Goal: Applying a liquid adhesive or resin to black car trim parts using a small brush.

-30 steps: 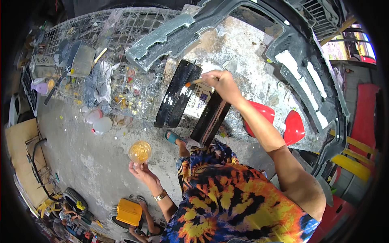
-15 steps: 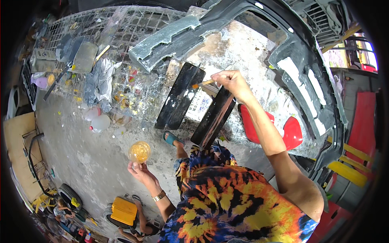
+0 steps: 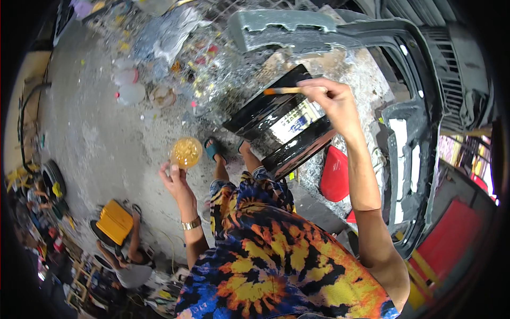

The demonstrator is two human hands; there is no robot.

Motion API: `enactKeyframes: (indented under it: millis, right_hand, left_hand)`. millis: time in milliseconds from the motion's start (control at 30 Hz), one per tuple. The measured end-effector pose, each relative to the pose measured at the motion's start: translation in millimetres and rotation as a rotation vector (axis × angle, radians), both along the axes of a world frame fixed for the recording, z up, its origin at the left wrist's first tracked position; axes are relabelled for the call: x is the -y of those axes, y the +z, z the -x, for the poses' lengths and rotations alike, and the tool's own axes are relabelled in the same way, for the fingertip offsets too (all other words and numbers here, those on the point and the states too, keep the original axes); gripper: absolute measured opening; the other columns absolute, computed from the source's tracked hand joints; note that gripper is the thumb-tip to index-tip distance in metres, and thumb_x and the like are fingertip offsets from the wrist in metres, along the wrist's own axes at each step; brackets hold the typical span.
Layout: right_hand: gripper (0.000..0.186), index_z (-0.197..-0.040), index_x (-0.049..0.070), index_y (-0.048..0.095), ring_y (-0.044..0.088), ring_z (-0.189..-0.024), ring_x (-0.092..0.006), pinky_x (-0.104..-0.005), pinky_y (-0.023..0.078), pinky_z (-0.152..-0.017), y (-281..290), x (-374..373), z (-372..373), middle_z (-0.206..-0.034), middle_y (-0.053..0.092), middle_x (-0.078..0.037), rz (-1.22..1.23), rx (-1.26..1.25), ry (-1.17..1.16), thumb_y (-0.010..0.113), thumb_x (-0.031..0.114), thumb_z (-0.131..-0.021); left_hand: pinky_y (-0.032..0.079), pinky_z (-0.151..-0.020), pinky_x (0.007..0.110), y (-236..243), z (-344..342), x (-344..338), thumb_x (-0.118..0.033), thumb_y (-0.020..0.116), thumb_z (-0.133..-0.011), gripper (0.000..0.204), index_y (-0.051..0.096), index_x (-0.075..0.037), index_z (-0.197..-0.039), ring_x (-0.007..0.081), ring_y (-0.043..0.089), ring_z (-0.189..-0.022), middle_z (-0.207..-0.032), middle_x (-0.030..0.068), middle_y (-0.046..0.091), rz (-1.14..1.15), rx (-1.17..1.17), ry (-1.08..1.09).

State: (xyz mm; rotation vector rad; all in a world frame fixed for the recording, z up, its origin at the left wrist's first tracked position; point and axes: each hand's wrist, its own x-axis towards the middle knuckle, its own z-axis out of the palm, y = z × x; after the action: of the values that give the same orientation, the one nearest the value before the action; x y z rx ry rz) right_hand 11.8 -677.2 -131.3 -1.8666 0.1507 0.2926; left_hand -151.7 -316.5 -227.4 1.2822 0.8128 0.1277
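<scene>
My right hand pinches the wooden handle of a paintbrush. Its orange-brown tip is over the farther of two long black panels, though I cannot tell if it touches. That panel and the nearer black panel lie side by side on the worktop, both with glossy patches. A printed sheet shows between them. Out to the left, above the floor, my left hand holds a clear round bowl of amber liquid by its near side.
A big grey-black bumper curves round the worktop's far and right sides. Red parts lie right of the panels. Plastic bottles and crumpled sheeting are at the far left. Another person sits lower left, beside a yellow case.
The whole view has turned and shifted, so the panels now lie more slanted. The brush has swung nearly level over the farther panel. Both hands keep their hold on brush and bowl.
</scene>
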Motion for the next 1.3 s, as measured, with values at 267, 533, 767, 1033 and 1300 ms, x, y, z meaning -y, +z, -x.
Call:
enactKeyframes:
  millis: [267,533,767,1033,1300]
  right_hand:
    - [0.019,-0.090,0.000,0.068,0.065,-0.076,-0.0323,-0.0368,0.050,-0.071,-21,-73,-6,-0.079,0.066,-0.018,0.221,-0.058,0.403,0.064,0.015,-0.080]
    - [0.016,-0.090,-0.001,0.069,0.057,-0.065,-0.0082,-0.0242,0.046,-0.062,-41,-14,-29,-0.074,0.066,-0.003,0.322,-0.093,0.167,0.065,0.013,-0.084]
    - [0.015,-0.089,-0.001,0.070,0.062,-0.064,-0.0142,-0.0274,0.048,-0.062,-39,38,-41,-0.074,0.067,-0.008,0.485,-0.002,-0.025,0.064,0.011,-0.083]
    - [0.009,-0.086,0.006,0.061,0.062,-0.060,-0.0301,-0.0372,0.051,-0.047,-36,-50,34,-0.080,0.059,-0.011,0.762,0.436,0.299,0.062,0.015,-0.085]
    - [0.014,-0.093,0.003,0.066,0.064,-0.066,-0.0253,-0.0345,0.051,-0.055,-17,-91,50,-0.081,0.062,-0.010,0.466,0.327,0.360,0.065,0.013,-0.083]
  left_hand:
    - [0.046,-0.090,0.034,-5,10,-5,-0.021,0.054,-0.093,0.034,0.038,-0.006,-0.119,0.0202,0.058,-0.102,-0.112,0.0153,0.056,0.016,0.018,0.048]
    - [0.045,-0.094,0.036,-10,14,-15,-0.020,0.053,-0.093,0.033,0.039,-0.005,-0.119,0.0220,0.056,-0.106,-0.113,0.0168,0.057,-0.017,0.012,0.047]
    - [0.046,-0.095,0.039,-7,8,-9,-0.023,0.052,-0.094,0.035,0.039,-0.002,-0.119,0.0219,0.056,-0.104,-0.113,0.0150,0.052,-0.048,0.015,0.039]
    - [0.045,-0.097,0.040,-6,6,-10,-0.023,0.051,-0.094,0.037,0.037,-0.001,-0.121,0.0251,0.055,-0.110,-0.118,0.0175,0.051,-0.046,0.000,0.017]
    - [0.043,-0.097,0.036,-5,5,-11,-0.019,0.052,-0.094,0.035,0.037,-0.003,-0.121,0.0232,0.053,-0.112,-0.117,0.0182,0.051,-0.024,0.024,0.020]
